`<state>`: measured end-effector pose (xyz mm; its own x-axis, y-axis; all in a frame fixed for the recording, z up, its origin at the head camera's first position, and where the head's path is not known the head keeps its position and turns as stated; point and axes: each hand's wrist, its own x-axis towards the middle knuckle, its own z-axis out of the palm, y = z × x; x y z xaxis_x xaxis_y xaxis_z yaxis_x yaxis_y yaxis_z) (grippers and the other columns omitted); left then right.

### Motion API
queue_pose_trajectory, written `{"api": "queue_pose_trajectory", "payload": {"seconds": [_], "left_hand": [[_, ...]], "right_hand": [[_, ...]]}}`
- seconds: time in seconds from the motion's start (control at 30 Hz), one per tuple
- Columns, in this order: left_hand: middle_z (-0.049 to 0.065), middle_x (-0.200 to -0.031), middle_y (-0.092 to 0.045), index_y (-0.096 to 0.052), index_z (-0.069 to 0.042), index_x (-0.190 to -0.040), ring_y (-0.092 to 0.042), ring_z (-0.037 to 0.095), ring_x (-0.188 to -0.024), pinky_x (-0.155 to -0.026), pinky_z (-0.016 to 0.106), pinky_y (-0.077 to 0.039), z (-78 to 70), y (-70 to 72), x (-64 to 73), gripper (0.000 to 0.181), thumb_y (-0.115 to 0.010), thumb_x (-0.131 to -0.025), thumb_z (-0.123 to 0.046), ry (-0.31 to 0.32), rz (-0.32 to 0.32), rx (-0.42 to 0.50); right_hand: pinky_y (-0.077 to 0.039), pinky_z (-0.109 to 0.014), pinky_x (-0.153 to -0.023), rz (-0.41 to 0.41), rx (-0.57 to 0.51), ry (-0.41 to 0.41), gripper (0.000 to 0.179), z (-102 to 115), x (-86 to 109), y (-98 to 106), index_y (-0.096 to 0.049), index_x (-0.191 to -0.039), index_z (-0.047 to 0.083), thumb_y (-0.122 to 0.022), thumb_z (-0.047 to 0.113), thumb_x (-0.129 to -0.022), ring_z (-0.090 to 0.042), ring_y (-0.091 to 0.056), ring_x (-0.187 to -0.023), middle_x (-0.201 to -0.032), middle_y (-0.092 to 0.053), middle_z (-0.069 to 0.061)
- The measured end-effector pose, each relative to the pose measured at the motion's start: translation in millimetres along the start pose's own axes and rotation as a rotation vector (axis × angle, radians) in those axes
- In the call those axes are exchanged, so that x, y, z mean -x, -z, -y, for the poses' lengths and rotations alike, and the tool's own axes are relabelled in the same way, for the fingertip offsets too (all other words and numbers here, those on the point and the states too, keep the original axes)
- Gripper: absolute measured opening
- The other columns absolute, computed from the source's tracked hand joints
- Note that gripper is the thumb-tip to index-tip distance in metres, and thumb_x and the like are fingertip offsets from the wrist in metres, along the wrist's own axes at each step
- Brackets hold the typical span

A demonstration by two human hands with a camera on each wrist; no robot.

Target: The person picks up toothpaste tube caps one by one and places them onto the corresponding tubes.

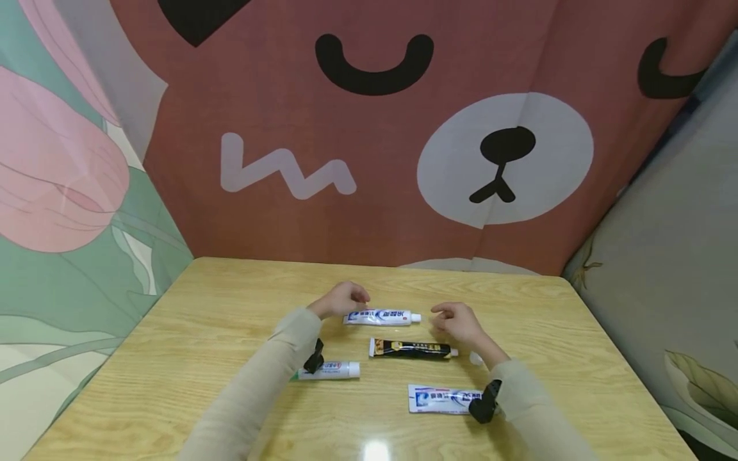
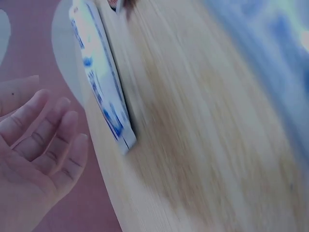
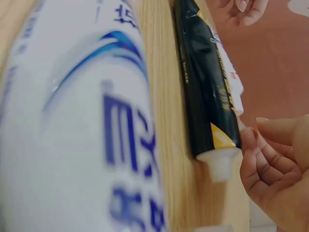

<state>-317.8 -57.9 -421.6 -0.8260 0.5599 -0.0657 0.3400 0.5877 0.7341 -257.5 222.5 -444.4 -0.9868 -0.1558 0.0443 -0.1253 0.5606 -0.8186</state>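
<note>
One white-and-blue tube (image 1: 380, 317) lies on the tabletop (image 1: 242, 301) just beside the fingers of the left hand (image 1: 341, 299) in the head view, its cap toward the right hand (image 1: 459, 323). Left wrist view: relaxed fingers, slightly parted. Right wrist view: loosely curled, empty fingers near a black tube (image 3: 203, 87).

the far tube (image 1: 383, 317) and near tube (image 1: 442, 400) are wearing blue lettering on white, the middle tube (image 1: 412, 349) black with yellow patches, the left tube (image 1: 337, 370) white with green. the table (image 1: 254, 288) is showing yellowish wood grain, 2 sleeves (image 1: 248, 378) plain cream, the backdrop (image 1: 380, 128) black and white shapes on reddish brown.
</note>
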Motion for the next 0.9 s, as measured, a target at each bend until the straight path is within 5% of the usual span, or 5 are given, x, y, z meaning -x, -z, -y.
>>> {"api": "queue_pose_trajectory", "payload": {"seconds": [0.2,0.4,0.9], "left_hand": [[0.007,-0.086,-0.062,-0.060,0.008,-0.104,-0.057,0.016,-0.076,-0.069,0.031,-0.048,-8.9,-5.6,4.0,0.021,-0.059,-0.085,0.000,-0.078,-0.005,0.145],[0.005,-0.082,-0.061,-0.058,0.008,-0.107,-0.056,0.014,-0.076,-0.070,0.027,-0.047,-21.5,-17.2,8.0,0.028,-0.064,-0.081,-0.001,-0.145,-0.010,0.135],[0.002,-0.082,-0.060,-0.059,0.002,-0.110,-0.050,0.012,-0.069,-0.060,0.024,-0.042,-44.7,-42.4,22.2,0.032,-0.067,-0.080,-0.002,-0.162,-0.092,0.218]], "right_hand": [[-0.049,-0.036,-0.060,0.007,-0.022,0.022,0.029,4,9.8,13,-0.056,-0.111,-0.013,-0.058,-0.002,-0.084,-0.030,-0.061,-0.068,-0.080,-0.063,-0.020],[-0.049,-0.039,-0.060,0.003,-0.060,0.028,0.033,6,20.9,25,-0.054,-0.113,-0.015,-0.060,0.002,-0.085,-0.036,-0.060,-0.069,-0.081,-0.062,-0.024],[-0.048,-0.040,-0.065,0.069,-0.116,0.063,0.040,6,48.6,45,-0.051,-0.117,-0.012,-0.062,0.009,-0.085,-0.033,-0.060,-0.075,-0.086,-0.062,-0.016]]}}
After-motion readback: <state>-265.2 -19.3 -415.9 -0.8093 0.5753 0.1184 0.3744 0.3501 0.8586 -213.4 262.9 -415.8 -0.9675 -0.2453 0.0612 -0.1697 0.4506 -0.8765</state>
